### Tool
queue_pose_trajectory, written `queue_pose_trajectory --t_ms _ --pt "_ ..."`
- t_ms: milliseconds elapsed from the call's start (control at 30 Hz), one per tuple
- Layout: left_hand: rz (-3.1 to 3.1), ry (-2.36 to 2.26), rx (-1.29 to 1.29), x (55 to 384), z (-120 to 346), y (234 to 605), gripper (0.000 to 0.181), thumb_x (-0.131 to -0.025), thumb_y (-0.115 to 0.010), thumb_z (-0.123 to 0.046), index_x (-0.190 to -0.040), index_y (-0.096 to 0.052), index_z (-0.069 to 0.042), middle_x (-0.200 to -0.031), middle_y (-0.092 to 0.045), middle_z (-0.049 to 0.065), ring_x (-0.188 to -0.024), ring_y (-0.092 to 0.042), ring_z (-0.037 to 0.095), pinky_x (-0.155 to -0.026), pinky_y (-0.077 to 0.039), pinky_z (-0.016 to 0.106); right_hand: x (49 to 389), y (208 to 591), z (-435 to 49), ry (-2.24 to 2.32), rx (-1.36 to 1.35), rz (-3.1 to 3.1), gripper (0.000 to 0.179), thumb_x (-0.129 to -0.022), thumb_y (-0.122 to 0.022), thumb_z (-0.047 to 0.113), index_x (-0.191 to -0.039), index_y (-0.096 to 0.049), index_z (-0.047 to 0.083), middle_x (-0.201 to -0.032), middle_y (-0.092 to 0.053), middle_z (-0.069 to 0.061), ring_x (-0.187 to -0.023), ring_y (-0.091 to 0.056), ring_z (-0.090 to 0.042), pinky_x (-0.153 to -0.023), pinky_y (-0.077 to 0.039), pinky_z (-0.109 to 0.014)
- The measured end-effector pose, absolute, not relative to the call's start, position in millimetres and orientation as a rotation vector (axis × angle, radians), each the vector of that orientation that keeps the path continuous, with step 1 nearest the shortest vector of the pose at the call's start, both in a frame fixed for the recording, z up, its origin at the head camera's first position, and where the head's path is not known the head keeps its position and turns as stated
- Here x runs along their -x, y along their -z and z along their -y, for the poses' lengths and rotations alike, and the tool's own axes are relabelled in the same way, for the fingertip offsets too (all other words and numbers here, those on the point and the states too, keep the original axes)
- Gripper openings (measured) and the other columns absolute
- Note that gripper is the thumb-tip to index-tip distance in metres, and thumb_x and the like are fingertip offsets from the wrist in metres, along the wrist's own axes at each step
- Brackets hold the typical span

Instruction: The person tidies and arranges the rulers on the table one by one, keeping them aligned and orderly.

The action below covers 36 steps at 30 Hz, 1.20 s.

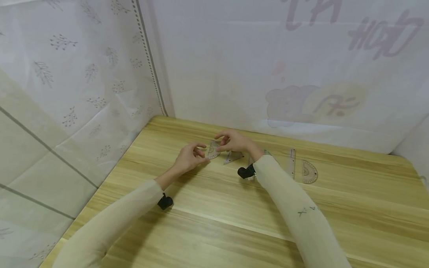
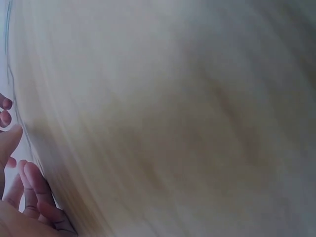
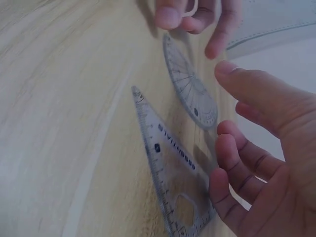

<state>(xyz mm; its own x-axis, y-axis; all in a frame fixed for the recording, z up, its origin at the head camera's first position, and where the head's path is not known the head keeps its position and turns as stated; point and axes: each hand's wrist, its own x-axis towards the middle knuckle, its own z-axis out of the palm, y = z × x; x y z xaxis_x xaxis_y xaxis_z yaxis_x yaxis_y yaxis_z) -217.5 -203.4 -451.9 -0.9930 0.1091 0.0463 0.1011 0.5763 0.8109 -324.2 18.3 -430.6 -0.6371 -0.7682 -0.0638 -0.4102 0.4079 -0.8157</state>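
Note:
A clear half-round protractor [image 1: 212,150] lies on the wooden table between the two hands. My left hand [image 1: 189,159] is at its left side, fingers loosely bent and nothing gripped. Over its right edge hovers my right hand [image 1: 233,141], thumb and fingers spread apart with nothing between them, as the right wrist view shows. Below that hand is a clear triangular set square [image 3: 163,153] with a cut-out and printed lettering. In the left wrist view, the fingers [image 2: 37,190] show only at the left edge, beside blurred table.
Further right on the table [image 1: 204,236] lie a clear straight ruler [image 1: 292,164] and a second protractor [image 1: 309,172]. A greenish piece [image 1: 267,152] is partly hidden by the right sleeve. Patterned cloth [image 1: 216,71] hangs behind the table and along its left side.

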Motion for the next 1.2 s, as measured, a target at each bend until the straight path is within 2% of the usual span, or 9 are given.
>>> queue_pose_trajectory --t_ms 333,833,1200 --pt "-2.809 -1.394 -0.217 217.8 203.1 455.0 0.052 -0.082 -0.087 -0.009 -0.126 -0.063 0.002 -0.089 -0.063 0.008 -0.079 -0.059 0.022 -0.074 -0.05 0.035 330.5 431.7 -16.4 1.096 0.972 -2.26 0.056 -0.093 -0.078 0.013 -0.142 -0.055 0.0 -0.111 -0.062 -0.016 -0.1 -0.056 -0.026 -0.082 -0.048 -0.036" --pt "-2.837 -1.344 -0.165 219.6 203.8 456.9 0.05 -0.082 -0.088 -0.011 -0.125 -0.065 0.001 -0.087 -0.063 0.006 -0.077 -0.057 0.021 -0.07 -0.047 0.032 340.3 438.3 -12.3 1.049 0.97 -2.31 0.059 -0.088 -0.083 0.015 -0.14 -0.059 0.002 -0.094 -0.057 -0.009 -0.081 -0.047 -0.019 -0.067 -0.04 -0.03" --pt "-2.85 -1.267 -0.154 221.4 204.0 456.2 0.047 -0.085 -0.086 -0.017 -0.124 -0.066 -0.002 -0.088 -0.064 0.004 -0.077 -0.057 0.019 -0.069 -0.045 0.032 344.0 440.6 -10.0 1.019 0.951 -2.319 0.059 -0.087 -0.085 0.016 -0.139 -0.061 0.001 -0.078 -0.047 -0.003 -0.069 -0.04 -0.016 -0.06 -0.033 -0.028"
